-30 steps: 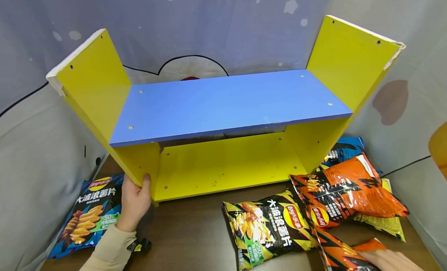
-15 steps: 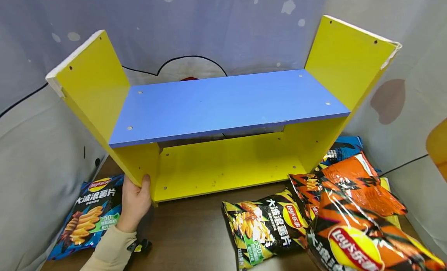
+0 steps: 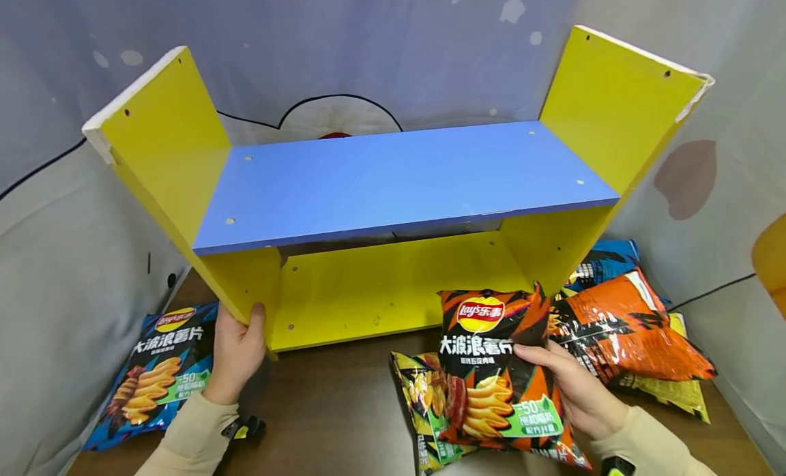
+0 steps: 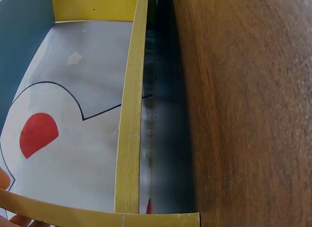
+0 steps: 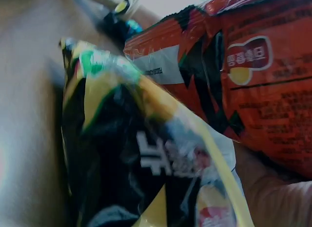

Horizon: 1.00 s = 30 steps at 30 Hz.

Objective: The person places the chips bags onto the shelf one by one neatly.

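Observation:
In the head view a yellow shelf unit with a blue middle board (image 3: 399, 183) stands on the brown table. My left hand (image 3: 236, 353) grips the lower front edge of its left side panel, the thumb on the inner face. Its fingers (image 4: 5, 180) barely show at the lower left of the left wrist view. My right hand (image 3: 583, 394) holds an orange-and-black Lay's chip bag (image 3: 491, 353) by its right side, printed front facing me. Behind that bag lies a black-and-yellow chip bag (image 3: 417, 387), partly covered; it appears blurred in the right wrist view.
A blue chip bag (image 3: 153, 380) lies left of my left hand. At the right, another orange chip bag (image 3: 632, 326) rests over a yellow bag (image 3: 675, 397), with a blue bag (image 3: 608, 258) behind. Printed fabric (image 3: 368, 53) hangs around the back and sides.
My right hand has brought the orange-and-black chip bag up from the lower right to the front of the shelf, turning it upright. My left hand has stayed on the shelf panel.

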{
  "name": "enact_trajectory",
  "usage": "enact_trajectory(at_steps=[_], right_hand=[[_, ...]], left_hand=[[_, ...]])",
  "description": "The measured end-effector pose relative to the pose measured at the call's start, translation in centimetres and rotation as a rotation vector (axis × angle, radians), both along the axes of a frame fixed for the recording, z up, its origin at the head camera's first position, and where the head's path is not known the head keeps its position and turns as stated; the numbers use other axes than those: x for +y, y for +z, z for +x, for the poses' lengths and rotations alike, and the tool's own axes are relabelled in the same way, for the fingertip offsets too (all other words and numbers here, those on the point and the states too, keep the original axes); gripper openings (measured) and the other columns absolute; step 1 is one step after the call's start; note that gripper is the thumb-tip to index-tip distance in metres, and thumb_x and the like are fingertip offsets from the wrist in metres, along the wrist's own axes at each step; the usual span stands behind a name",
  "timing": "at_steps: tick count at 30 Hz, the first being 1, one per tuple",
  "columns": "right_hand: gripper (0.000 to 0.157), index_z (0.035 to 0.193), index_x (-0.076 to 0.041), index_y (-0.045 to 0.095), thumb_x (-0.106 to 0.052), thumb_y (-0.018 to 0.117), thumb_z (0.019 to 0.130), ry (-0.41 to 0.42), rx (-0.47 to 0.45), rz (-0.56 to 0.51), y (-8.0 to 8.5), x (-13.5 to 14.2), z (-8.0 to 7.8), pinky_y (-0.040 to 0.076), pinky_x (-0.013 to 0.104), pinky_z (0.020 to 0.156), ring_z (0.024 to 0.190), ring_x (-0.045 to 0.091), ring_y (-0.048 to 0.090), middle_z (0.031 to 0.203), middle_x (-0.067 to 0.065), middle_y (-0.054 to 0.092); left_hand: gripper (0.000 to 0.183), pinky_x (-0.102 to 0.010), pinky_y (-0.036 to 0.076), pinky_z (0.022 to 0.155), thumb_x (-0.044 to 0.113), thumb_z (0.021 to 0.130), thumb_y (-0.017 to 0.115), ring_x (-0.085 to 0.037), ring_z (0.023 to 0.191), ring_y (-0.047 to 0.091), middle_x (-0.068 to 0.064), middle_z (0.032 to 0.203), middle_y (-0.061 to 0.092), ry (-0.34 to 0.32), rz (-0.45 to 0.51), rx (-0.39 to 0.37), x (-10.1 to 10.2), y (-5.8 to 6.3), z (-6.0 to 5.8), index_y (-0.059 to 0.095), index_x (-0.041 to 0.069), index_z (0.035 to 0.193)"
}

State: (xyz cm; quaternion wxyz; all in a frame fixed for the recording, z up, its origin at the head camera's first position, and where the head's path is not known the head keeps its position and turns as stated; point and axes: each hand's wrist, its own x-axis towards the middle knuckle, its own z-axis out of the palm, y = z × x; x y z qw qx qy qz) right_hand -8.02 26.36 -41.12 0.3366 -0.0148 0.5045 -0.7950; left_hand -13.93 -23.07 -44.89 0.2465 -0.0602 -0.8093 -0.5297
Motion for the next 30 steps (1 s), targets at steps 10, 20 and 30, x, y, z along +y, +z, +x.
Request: enact_trajectory(at_steps=[10,20,30], right_hand=[[0.091,0.158,0.012,0.021,-0.051,0.058,0.103,-0.027,0.304,0.92,1.7,-1.5,-2.6,0.054,0.048,0.098,0.121,0.035,0.064,0.145,0.034,0.053],[0.112,0.161,0.011,-0.001,-0.064,0.054,0.099,0.034,0.445,1.229,3.5,-2.6,-0.7,0.054,0.055,0.094,0.131,0.049,0.055,0.158,0.039,0.032],[0.126,0.16,0.013,-0.002,-0.065,0.068,0.089,0.068,0.41,1.211,1.9,-2.9,-0.2,0.039,0.073,0.106,0.148,0.062,0.021,0.164,0.043,0.009]], left_hand=[[0.041,-0.002,0.045,0.091,0.002,0.106,0.05,-0.013,0.11,0.06,-0.017,0.13,0.054,0.021,-0.006,-0.026,0.0,0.4,0.1,0.037,-0.002,0.145],[0.043,-0.003,0.047,0.089,0.001,0.105,0.05,-0.006,0.107,0.062,-0.019,0.13,0.055,0.027,-0.008,-0.029,-0.2,0.3,0.2,0.036,-0.002,0.146],[0.042,-0.003,0.047,0.089,0.001,0.106,0.049,-0.003,0.107,0.062,-0.02,0.129,0.054,0.005,0.005,-0.024,-0.1,-0.1,0.2,0.036,-0.004,0.146]])
